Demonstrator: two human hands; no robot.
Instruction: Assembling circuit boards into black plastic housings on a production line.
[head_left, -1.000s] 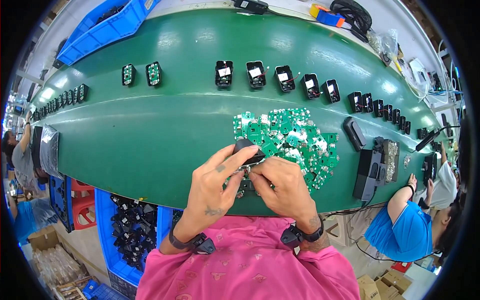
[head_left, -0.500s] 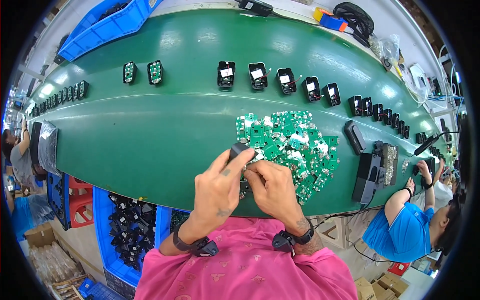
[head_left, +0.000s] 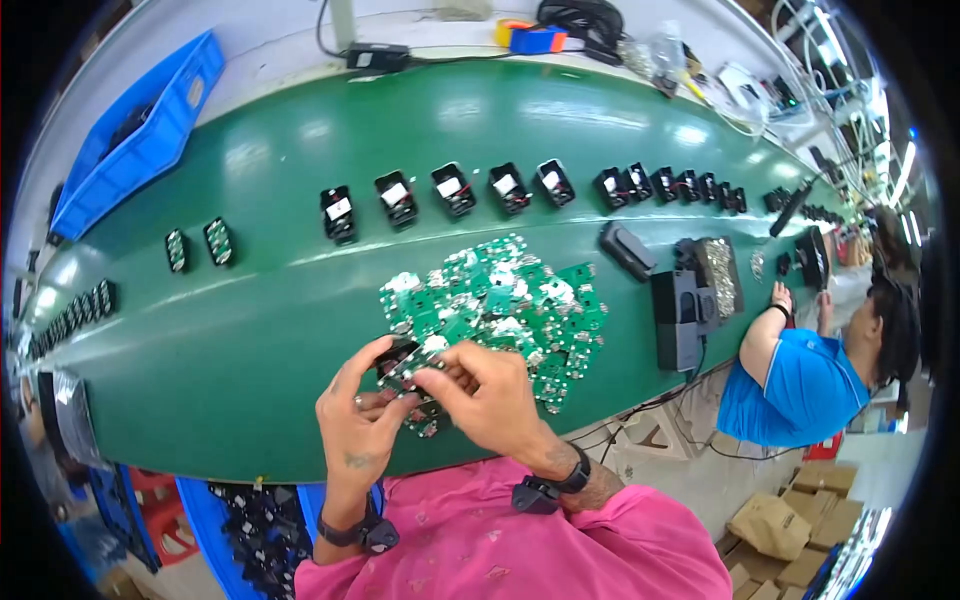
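Note:
Near the front edge of the table, my left hand (head_left: 358,428) is wrapped round a small black plastic housing (head_left: 392,358), its open side tipped toward my right. My right hand (head_left: 492,398) pinches a small green circuit board (head_left: 424,366) against the opening of that housing. My fingers hide part of both pieces, so I cannot tell how far the board sits inside. Just beyond my hands spreads a loose pile of green circuit boards (head_left: 500,300). Some of its boards lie under and beside my fingers.
Black open cases (head_left: 396,198) with white labels line the green table (head_left: 270,340); two board-filled cases (head_left: 218,242) stand left. A blue bin (head_left: 150,140) is far left, another with black parts (head_left: 262,530) below. At right are a black-grey device (head_left: 678,320) and a co-worker (head_left: 800,380).
The view has swung to the right. The housing has turned so its open side shows, and my right hand now holds a circuit board at it.

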